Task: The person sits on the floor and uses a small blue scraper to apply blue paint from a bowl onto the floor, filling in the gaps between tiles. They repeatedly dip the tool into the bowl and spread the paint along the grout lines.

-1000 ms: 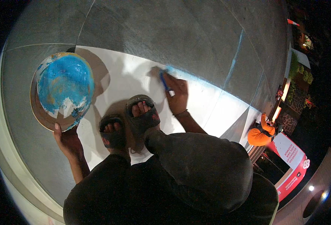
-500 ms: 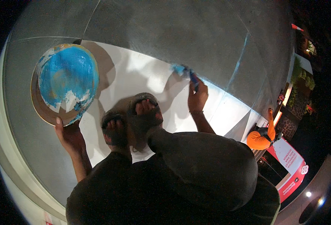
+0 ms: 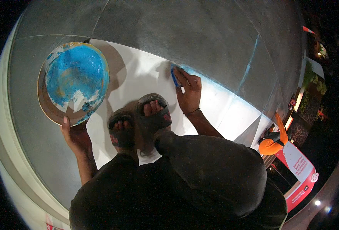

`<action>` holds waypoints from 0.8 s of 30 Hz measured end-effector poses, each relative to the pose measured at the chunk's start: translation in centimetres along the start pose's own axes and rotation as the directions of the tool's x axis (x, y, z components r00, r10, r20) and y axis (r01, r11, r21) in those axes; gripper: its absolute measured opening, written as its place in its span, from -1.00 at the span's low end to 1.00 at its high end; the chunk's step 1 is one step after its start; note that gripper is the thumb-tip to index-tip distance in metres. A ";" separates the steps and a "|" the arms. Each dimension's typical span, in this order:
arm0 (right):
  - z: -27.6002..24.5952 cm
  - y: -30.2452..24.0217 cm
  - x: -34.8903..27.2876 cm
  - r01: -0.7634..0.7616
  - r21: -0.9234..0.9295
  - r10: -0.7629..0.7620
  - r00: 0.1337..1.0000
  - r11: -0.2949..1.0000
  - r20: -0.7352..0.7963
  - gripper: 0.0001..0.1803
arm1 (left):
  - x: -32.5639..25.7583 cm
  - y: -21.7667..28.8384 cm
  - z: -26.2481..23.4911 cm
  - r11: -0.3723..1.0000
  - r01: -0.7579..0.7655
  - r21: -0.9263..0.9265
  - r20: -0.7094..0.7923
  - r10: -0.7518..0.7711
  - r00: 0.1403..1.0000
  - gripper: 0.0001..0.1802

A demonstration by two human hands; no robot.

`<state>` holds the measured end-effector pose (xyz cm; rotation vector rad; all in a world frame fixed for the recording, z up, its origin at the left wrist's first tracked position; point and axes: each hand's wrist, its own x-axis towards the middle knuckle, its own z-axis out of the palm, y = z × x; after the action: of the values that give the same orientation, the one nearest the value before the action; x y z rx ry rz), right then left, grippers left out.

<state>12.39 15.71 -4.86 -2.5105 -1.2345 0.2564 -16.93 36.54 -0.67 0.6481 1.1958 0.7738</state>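
Note:
My left hand (image 3: 76, 136) grips the near rim of a round, shallow bowl (image 3: 43, 101), thumb over the edge. Bright blue paste (image 3: 77, 67) coats much of its inside, with bare whitish patches near the thumb. My right hand (image 3: 188, 90) pinches a thin blue scraper (image 3: 174, 76), seen nearly edge-on, close to the floor. It is at the seam (image 3: 204, 76) between a white floor panel (image 3: 146, 73) and dark grey tiles (image 3: 184, 34). Blue smears run along that seam to the right of my hand; the fingers partly hide the scraper.
My feet in dark sandals (image 3: 154, 115) stand on the white panel, below my bent knees. A blue-marked joint (image 3: 250, 61) crosses the grey tiles. At right are a person in orange (image 3: 273, 145), a red and white sign (image 3: 301, 172) and plants (image 3: 313, 82). A pale curved edge (image 3: 8, 126) runs along the left.
My right hand has moved left along the seam with the scraper, which has turned nearly edge-on. The blue smear at the seam's left part is gone from sight. The bowl stays in my left hand.

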 end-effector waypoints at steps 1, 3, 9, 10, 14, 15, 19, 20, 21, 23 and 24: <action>0.1 0.8 0.0 -0.004 -0.033 0.003 1.000 0.999 -0.017 -0.35 | -0.1 0.1 -0.1 1.000 0.011 0.001 0.003 -0.011 1.000 -0.20; 0.5 1.9 0.6 -0.006 -0.087 0.000 0.998 0.996 -0.068 -0.36 | -0.1 0.1 -0.3 1.000 0.024 -0.006 -0.002 -0.024 1.000 -0.19; -0.1 0.8 -1.1 0.123 -0.104 -0.102 0.977 0.987 0.189 -0.40 | -0.2 0.3 0.0 1.000 0.008 -0.024 -0.028 -0.009 1.000 -0.20; -0.5 0.8 -1.9 0.134 -0.029 -0.127 0.977 0.991 0.172 -0.48 | -0.2 0.1 -0.2 0.999 0.013 -0.032 -0.032 -0.014 0.999 -0.20; -0.6 3.9 -2.0 -0.357 0.105 0.366 0.926 0.928 -0.088 -0.62 | 0.1 -0.2 0.4 0.999 -0.020 -0.038 0.022 0.021 1.000 -0.20; 0.1 4.7 -0.5 -0.392 0.191 0.426 0.882 0.900 -0.200 -0.65 | -0.1 -0.2 0.2 1.000 -0.014 -0.024 -0.005 0.014 1.000 -0.21; 2.6 2.7 2.3 -0.343 0.060 0.348 0.916 0.937 -0.197 -0.75 | -0.1 0.1 0.1 1.000 0.008 -0.014 -0.020 -0.008 1.000 -0.21; 2.7 1.6 3.0 -0.294 0.098 0.306 0.939 0.951 -0.159 -0.74 | -0.1 0.4 0.0 1.000 0.014 -0.021 -0.011 -0.014 1.000 -0.21; 2.9 0.5 3.6 -0.240 0.133 0.256 0.959 0.962 -0.124 -0.71 | -0.2 0.4 0.0 1.000 0.019 -0.024 -0.012 -0.019 1.000 -0.20; 2.1 -1.7 3.6 -0.248 0.019 0.246 0.967 0.969 0.063 -0.63 | -0.1 0.1 -0.1 0.999 0.031 -0.031 -0.010 -0.032 0.999 -0.19; 0.8 -3.1 3.1 -0.197 0.087 0.186 0.975 0.977 0.118 -0.59 | 0.1 -0.2 -0.1 0.999 0.034 -0.040 -0.001 -0.034 0.999 -0.19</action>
<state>11.79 20.14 -4.54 -2.5605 -0.9914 0.4955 -16.95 36.54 -0.87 0.5926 1.1877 0.7679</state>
